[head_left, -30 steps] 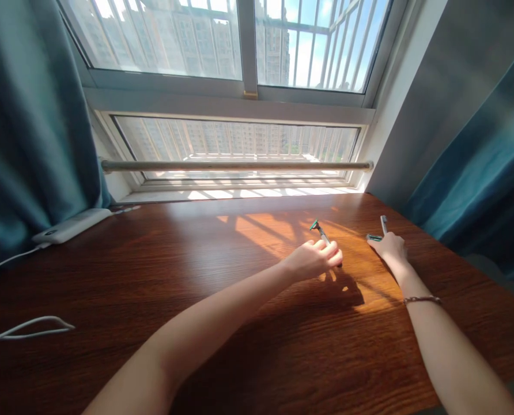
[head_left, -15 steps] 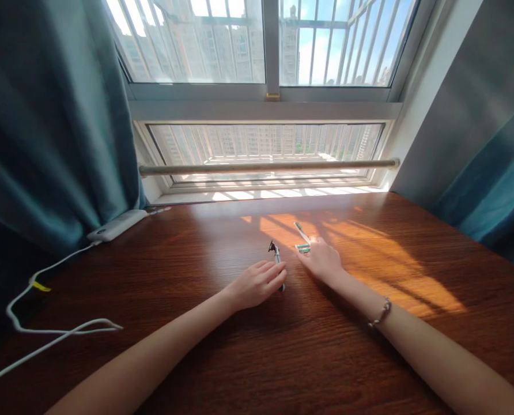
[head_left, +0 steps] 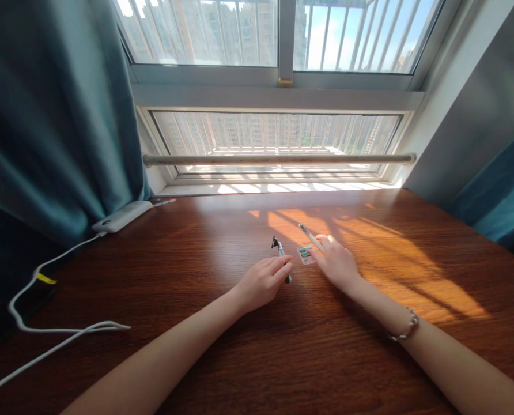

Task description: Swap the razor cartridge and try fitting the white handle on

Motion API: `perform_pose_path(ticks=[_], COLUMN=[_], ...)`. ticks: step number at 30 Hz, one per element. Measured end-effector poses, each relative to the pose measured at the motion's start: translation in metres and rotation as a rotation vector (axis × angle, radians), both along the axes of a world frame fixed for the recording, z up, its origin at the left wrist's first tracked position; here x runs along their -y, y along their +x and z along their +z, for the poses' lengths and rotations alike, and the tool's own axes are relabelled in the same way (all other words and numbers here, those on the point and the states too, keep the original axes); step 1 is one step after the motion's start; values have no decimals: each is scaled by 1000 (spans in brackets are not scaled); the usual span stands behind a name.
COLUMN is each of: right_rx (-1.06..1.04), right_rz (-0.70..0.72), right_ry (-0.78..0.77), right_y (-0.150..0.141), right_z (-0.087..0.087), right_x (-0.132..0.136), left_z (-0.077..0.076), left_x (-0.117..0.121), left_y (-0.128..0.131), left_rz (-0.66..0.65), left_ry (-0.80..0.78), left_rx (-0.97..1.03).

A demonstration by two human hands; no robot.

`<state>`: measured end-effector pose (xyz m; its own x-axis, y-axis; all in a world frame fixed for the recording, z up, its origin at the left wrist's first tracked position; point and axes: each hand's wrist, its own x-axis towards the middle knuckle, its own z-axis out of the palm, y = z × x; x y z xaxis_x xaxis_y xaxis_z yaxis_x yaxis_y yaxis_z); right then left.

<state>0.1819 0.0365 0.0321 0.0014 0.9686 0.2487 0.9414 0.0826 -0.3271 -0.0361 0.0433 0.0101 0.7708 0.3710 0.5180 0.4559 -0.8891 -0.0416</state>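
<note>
My left hand is closed round the handle of a razor, its dark head tilted up and away from me. Just right of it, a small clear case with green-edged blade cartridges lies on the wooden table. My right hand grips a slim white pen-like stick between thumb and fingers, its far end pointing up and left. The right thumb is beside the case; whether it touches it I cannot tell.
A white power strip lies at the table's left edge by the curtain, and its white cable loops across the left side. A window with a rail stands behind the table. Sunlight falls on the right half.
My right hand has drawn back to the right with the white stick, uncovering more of the clear case. The razor in my left hand has turned slightly. The whole view has shifted a little.
</note>
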Motion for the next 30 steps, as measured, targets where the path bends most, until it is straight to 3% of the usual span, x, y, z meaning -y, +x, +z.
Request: perform_pose_path(ticks=[4,11,20,30], right_rx=[-87,-51,148,211], right_rz=[102,353,234,191], right_ry=[17,64,29,-18], right_y=[2,-29,-33,-35], right_z=[-2,-15,-14,-13], right_x=[1,25,30,31], left_z=[0,3,3,-4], left_x=[0,0,-1,-5], left_y=[0,1,5,4], left_rz=[-24,8,-1,21], left_ry=[-14,-81,-187,-176], left_rx=[-5,23,9,-6])
